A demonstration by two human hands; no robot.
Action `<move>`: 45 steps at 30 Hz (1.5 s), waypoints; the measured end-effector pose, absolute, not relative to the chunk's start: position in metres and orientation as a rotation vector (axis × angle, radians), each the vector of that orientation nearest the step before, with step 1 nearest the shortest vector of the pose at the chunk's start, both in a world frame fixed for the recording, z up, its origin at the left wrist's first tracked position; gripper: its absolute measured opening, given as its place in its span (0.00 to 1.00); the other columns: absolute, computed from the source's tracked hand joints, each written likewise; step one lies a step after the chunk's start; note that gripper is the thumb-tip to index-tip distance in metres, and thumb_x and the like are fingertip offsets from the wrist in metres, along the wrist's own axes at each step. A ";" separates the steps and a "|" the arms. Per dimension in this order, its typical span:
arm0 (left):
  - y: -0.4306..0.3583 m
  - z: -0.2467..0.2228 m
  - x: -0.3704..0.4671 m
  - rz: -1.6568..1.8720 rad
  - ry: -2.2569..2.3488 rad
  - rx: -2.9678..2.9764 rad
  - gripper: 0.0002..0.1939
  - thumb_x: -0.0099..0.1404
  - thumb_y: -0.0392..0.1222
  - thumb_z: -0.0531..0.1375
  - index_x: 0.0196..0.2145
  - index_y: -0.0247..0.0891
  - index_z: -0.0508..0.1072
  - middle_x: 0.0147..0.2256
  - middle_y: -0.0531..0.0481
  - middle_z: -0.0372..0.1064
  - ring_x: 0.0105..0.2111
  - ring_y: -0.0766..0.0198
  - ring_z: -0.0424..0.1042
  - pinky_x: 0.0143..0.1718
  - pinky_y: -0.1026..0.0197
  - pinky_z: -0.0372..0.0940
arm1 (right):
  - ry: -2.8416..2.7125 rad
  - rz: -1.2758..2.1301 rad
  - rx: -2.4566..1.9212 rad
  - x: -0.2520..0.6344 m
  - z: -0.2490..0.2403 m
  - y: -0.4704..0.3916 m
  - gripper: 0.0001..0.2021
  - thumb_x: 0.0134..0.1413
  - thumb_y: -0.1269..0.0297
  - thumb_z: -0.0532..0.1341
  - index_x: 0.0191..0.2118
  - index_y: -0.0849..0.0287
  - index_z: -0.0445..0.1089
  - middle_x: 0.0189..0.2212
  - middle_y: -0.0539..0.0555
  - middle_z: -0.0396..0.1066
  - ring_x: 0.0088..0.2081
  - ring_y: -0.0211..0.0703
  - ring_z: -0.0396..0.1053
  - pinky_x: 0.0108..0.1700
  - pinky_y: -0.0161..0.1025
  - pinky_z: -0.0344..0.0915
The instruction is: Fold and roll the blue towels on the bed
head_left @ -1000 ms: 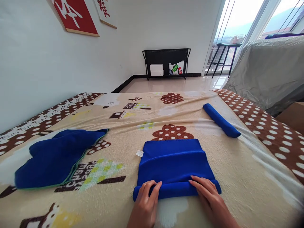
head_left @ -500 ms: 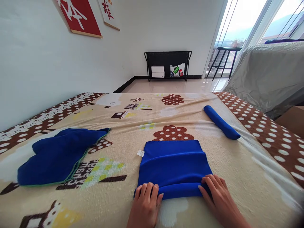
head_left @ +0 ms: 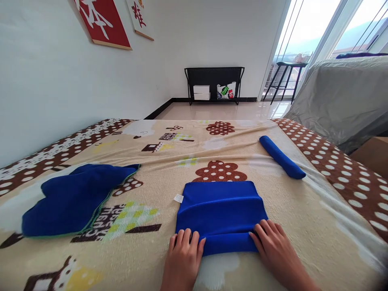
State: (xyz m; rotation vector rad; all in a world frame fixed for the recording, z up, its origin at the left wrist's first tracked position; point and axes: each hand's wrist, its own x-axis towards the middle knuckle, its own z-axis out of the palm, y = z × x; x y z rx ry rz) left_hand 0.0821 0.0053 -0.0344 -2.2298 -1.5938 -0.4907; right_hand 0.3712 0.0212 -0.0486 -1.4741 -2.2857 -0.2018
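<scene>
A blue cloth (head_left: 222, 206) lies spread on the patterned blanket, its near edge folded over into a flat roll. My left hand (head_left: 184, 252) is closed on the left end of that roll, fingers curled over it. At the right end my right hand (head_left: 274, 242) grips the roll, thumb toward me and fingers on top. A small white tag (head_left: 178, 198) sticks out from the cloth's left edge. Farther right lies a tightly rolled blue cloth (head_left: 281, 157). To the left rests a crumpled blue cloth (head_left: 75, 200) with green edging.
The cream blanket (head_left: 145, 258) with brown dotted borders covers the bed. Beyond it stand a black rack (head_left: 214, 76) with white boxes, a dark stool (head_left: 287, 72) by the window, and a grey covered piece (head_left: 348, 93) at the right. Scrolls (head_left: 104, 24) hang on the left wall.
The near roll of the blue cloth looks slightly wider. My right hand has shifted a little left and away from me; my left hand has risen slightly. The other cloths lie as before.
</scene>
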 end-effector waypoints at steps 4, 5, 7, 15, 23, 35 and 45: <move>0.004 -0.032 0.118 -0.716 -1.385 -2.358 0.17 0.70 0.29 0.47 0.46 0.36 0.74 0.41 0.46 0.76 0.43 0.59 0.73 0.50 0.55 0.62 | -2.262 -0.215 -1.167 0.338 -0.040 0.015 0.13 0.65 0.73 0.51 0.49 0.57 0.69 0.45 0.54 0.74 0.46 0.45 0.70 0.53 0.46 0.60; 0.004 -0.031 0.124 -0.735 -1.327 -2.433 0.18 0.70 0.30 0.47 0.49 0.35 0.73 0.44 0.46 0.77 0.46 0.61 0.73 0.52 0.57 0.63 | -2.298 -0.167 -1.115 0.332 -0.040 0.014 0.14 0.66 0.71 0.51 0.52 0.57 0.68 0.48 0.53 0.74 0.48 0.43 0.70 0.54 0.43 0.61; 0.005 -0.031 0.125 -0.672 -1.270 -2.529 0.18 0.71 0.36 0.49 0.54 0.36 0.71 0.49 0.48 0.76 0.49 0.61 0.73 0.51 0.58 0.64 | -2.370 -0.126 -1.136 0.331 -0.042 0.012 0.17 0.67 0.63 0.53 0.59 0.57 0.65 0.53 0.52 0.72 0.52 0.42 0.69 0.54 0.41 0.62; 0.009 -0.038 0.057 -0.481 -1.611 -2.149 0.22 0.70 0.43 0.53 0.60 0.39 0.67 0.59 0.44 0.67 0.58 0.50 0.67 0.63 0.39 0.51 | -2.176 -0.404 -1.551 0.390 -0.058 0.007 0.22 0.67 0.54 0.53 0.61 0.58 0.64 0.59 0.56 0.67 0.60 0.53 0.65 0.61 0.54 0.55; 0.025 -0.021 0.124 -0.478 -1.516 -2.622 0.24 0.72 0.42 0.51 0.63 0.40 0.63 0.61 0.47 0.66 0.59 0.59 0.67 0.56 0.52 0.67 | -2.408 -0.092 -1.374 0.318 -0.036 0.033 0.22 0.68 0.60 0.51 0.64 0.58 0.61 0.62 0.54 0.63 0.62 0.46 0.62 0.59 0.47 0.63; 0.030 -0.022 0.103 -0.450 -1.398 -2.596 0.22 0.69 0.33 0.50 0.60 0.35 0.67 0.58 0.46 0.68 0.58 0.60 0.68 0.60 0.51 0.63 | -2.385 -0.073 -1.445 0.331 -0.037 0.039 0.22 0.68 0.67 0.49 0.64 0.59 0.60 0.64 0.54 0.60 0.65 0.45 0.57 0.64 0.49 0.58; 0.037 -0.027 0.049 -0.636 -1.800 -2.554 0.21 0.70 0.44 0.54 0.59 0.44 0.68 0.58 0.47 0.69 0.57 0.58 0.69 0.57 0.49 0.67 | -2.182 0.096 -1.646 0.386 -0.059 0.055 0.26 0.68 0.50 0.50 0.65 0.58 0.59 0.63 0.57 0.61 0.64 0.50 0.58 0.63 0.54 0.58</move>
